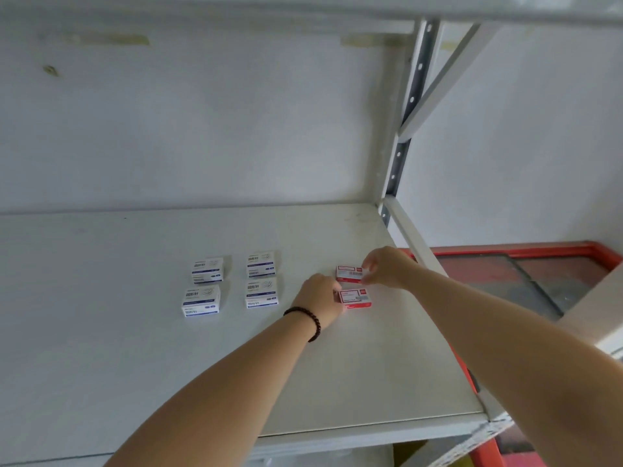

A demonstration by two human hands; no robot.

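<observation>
Here, red boxes [355, 299] on white shelf [101, 332] against pale wall [202, 129].

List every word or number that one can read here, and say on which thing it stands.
"回形针": far middle white box, near middle white box, near left white box.
Far left white box: print too blurred to read.
Far red box: a barcode, words too blurred.
Near red box: words too blurred.
All smaller print: unreadable.

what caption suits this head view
Left hand and right hand grip red-and-white cardboard boxes beside four blue-and-white ones on white shelf
</observation>
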